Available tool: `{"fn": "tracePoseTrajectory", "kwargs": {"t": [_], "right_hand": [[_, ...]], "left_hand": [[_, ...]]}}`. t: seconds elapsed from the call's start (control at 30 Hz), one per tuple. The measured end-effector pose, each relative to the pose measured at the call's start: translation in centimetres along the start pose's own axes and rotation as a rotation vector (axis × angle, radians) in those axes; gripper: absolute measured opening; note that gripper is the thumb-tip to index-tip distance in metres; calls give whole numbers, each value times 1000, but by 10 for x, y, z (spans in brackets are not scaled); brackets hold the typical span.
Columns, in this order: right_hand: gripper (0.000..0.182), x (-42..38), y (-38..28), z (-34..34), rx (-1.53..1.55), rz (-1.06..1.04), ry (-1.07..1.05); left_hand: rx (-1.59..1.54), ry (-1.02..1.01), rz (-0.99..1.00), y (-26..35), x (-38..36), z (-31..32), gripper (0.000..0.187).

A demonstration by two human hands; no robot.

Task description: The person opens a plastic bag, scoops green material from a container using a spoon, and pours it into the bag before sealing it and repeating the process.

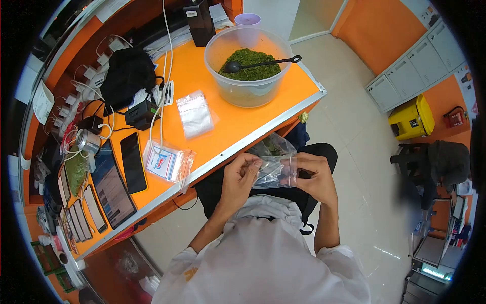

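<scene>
Over my lap a small clear plastic bag is stretched between both hands. The fingers of my left hand pinch its left edge, and my right hand grips its right edge. Behind it, close to the table edge, another clear bag holds some green material. On the orange table, a large translucent tub contains chopped green leaves, with a black spoon lying across them. A stack of clear bags lies left of the tub.
A printed packet, a black phone, a tablet, cables and a dark cloth occupy the table's left side. A purple cup stands behind the tub. A yellow bin and a dark stool stand at right.
</scene>
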State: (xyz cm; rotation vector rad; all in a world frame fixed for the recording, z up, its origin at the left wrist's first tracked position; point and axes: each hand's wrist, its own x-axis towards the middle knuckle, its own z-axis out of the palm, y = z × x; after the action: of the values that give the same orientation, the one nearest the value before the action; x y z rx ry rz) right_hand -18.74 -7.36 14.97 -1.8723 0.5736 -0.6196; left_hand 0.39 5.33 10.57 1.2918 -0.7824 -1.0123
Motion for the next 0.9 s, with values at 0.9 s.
{"fn": "tracePoseTrajectory", "kwargs": {"t": [0.9], "right_hand": [[23, 57, -77, -19, -250, -304, -339]], "left_hand": [[661, -220, 410, 93, 6, -21, 69]]}}
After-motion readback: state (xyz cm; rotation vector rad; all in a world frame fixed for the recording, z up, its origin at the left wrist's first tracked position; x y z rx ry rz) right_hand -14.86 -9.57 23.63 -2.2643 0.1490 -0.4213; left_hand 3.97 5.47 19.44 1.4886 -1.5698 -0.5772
